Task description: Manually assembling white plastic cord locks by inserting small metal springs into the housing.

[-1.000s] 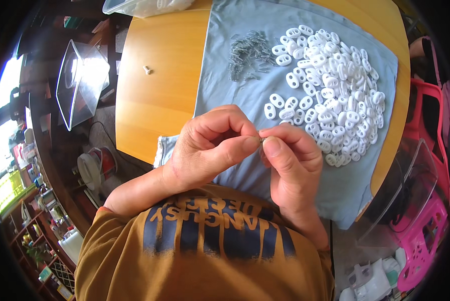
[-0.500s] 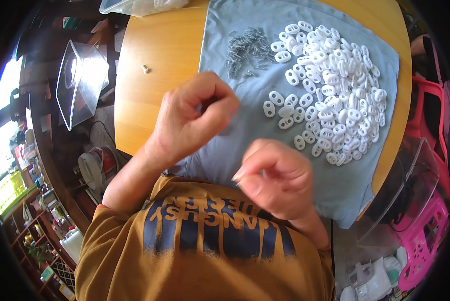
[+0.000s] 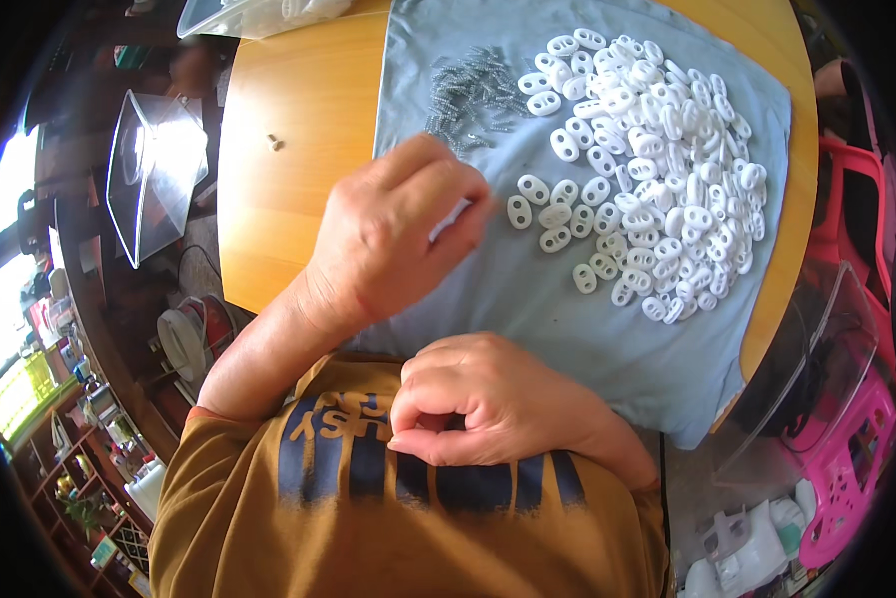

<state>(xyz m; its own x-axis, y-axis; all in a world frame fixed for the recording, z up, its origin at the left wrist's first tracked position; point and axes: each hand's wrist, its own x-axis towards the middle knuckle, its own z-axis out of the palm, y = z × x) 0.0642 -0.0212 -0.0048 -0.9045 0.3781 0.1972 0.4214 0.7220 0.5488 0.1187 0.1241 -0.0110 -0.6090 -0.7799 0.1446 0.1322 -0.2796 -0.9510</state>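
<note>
Here I am, both arms up from the lower edge, and my left hand (image 3: 403,234) hangs over the light blue cloth (image 3: 667,379), fingers curled, thumb and forefinger making a ring. A pale patch shows through that ring (cloth or a held piece, I can't tell which), so I can't call whether this grip has anything in it. Its knuckles sit just below the heap of small grey springs (image 3: 473,95), its fingertips just left of the loose white two-hole pieces (image 3: 554,214).

Down at my chest, my right hand (image 3: 498,399) is in front of the brown shirt (image 3: 368,543), fingers bent, thumb and forefinger tips drawn together in a pinch; whether something tiny sits between them, I can't tell.

Across the cloth, right of the springs, spreads the big pile of white pieces (image 3: 657,149), many overlapping, some tilted. Out left on the bare wooden table (image 3: 298,214) lies one small pale peg (image 3: 274,144), well apart from the rest, with a clear tub (image 3: 200,20) at the table's far left edge.
</note>
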